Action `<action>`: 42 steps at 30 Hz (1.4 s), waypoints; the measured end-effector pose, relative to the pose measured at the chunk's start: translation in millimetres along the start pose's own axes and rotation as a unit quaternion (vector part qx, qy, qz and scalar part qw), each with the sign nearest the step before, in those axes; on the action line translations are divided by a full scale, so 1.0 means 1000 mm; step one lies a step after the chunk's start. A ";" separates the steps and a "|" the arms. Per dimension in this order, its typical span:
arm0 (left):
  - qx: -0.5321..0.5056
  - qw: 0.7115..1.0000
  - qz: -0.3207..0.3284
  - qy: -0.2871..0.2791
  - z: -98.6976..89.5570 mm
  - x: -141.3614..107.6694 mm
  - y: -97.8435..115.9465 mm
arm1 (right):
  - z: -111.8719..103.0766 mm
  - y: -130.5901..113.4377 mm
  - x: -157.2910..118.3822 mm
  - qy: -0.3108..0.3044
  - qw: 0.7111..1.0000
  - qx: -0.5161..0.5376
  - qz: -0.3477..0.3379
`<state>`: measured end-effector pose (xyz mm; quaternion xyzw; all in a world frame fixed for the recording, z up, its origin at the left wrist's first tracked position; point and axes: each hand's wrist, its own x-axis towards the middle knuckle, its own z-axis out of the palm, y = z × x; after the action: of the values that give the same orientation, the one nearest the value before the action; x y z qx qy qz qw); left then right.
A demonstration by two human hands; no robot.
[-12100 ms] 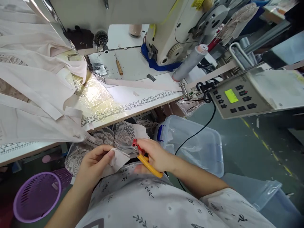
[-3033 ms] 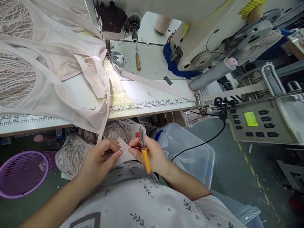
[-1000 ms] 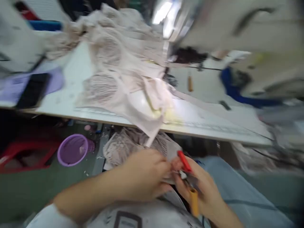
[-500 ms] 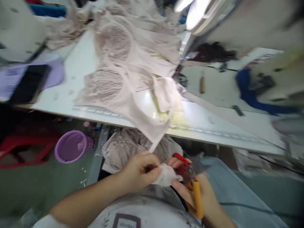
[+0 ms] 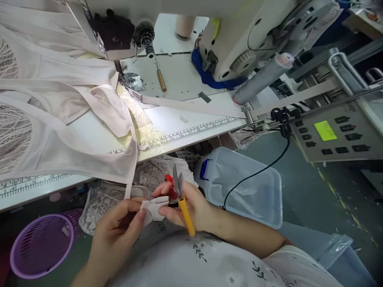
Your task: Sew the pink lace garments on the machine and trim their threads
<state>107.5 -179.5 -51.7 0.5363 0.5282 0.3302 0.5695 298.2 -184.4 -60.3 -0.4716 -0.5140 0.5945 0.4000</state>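
Observation:
Between my two hands is a small piece of pale fabric (image 5: 154,209), just below the table edge. My left hand (image 5: 119,223) pinches its left end, close to a thin strap coming down from the beige lace garment (image 5: 74,155) on the table. The fabric's right end is between the fingertips of my right hand (image 5: 191,203), which also holds scissors (image 5: 186,215) with one orange and one red handle. Their blades point up, slightly apart, and touch no fabric. More lace pieces (image 5: 103,203) lie below the table, behind my hands.
A sewing machine (image 5: 179,12) stands over the table (image 5: 191,137), which has a ruler printed along its edge. A wooden-handled tool (image 5: 161,80) lies on the machine bed. Below are a purple basket (image 5: 42,217) and a clear bin (image 5: 278,195); a control panel (image 5: 344,135) is at right.
The view has swung to the right, so the machine and control panel show more fully. Both hands keep their hold on the fabric, and the scissors stay in my right hand.

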 end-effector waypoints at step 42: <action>0.103 0.986 0.124 -0.051 -0.015 -0.009 0.021 | -0.002 -0.018 -0.022 0.013 0.998 -0.057 -0.014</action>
<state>95.4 -179.7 -27.3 0.6696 0.4594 0.3138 0.4920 305.1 -202.5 -39.4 -0.4941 -0.5481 0.5528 0.3872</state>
